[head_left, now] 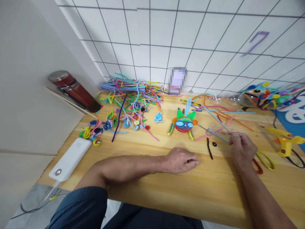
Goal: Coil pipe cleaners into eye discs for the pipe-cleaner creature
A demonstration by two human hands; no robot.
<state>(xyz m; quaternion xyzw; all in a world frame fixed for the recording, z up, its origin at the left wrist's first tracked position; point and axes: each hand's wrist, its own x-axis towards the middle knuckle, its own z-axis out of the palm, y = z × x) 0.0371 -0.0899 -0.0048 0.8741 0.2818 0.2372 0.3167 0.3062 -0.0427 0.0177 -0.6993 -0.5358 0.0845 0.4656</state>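
1. Presently, the left hand (181, 160) is curling closed over the table (152, 187), and no thing is showing in it.
2. The right hand (241, 148) is bending its fingers at the near end of a light-blue pipe cleaner (216, 118); I cannot tell whether they are gripping it.
3. From the right hand, this pipe cleaner is running out between 10 and 11 o'clock, with its long axis slanting; the right hand is being the nearer one.
4. The green-eared pipe-cleaner creature (184, 125) is sitting at 12 o'clock from the left hand, the nearer one, which is not touching it; from the right hand, it is sitting between 9 and 10 o'clock.
5. A short black pipe cleaner (209, 148) is lying between both hands, its long axis pointing nearly from 12 to 6 o'clock.
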